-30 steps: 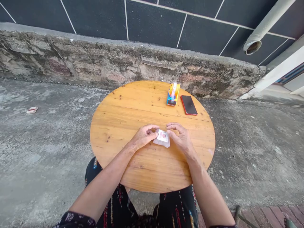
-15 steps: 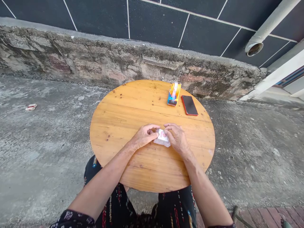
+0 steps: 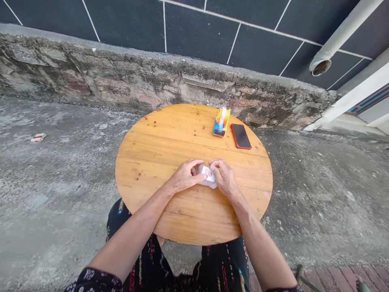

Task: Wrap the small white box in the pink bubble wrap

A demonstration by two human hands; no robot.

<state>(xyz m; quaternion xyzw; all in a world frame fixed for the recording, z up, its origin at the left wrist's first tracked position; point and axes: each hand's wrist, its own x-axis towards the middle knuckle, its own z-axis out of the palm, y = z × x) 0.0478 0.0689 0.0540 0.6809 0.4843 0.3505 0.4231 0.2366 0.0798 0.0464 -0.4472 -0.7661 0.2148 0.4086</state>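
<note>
A small white box with reddish print [image 3: 208, 173], wrapped in translucent plastic, lies on the round wooden table [image 3: 170, 138] between my hands. My left hand [image 3: 187, 174] grips its left side, the thumb lying over the top and the fingers curled around the far edge. On the right, my right hand [image 3: 223, 175] has its thumb and fingers pinched together at the box's upper right corner, on the plastic wrap. The tips of its fingers partly hide what they pinch.
Toward the table's far edge stands a yellow and blue tape dispenser [image 3: 221, 121] with a roll of tape. A red-edged phone [image 3: 241, 136] lies beside it. Behind the table runs a low stone wall [image 3: 121, 81]. A crumpled packet [image 3: 38, 137] rests on the concrete at left.
My left thumb has slid further right over the box top. The right fingers have closed in at the corner, and the plastic now sits tighter around the box.
</note>
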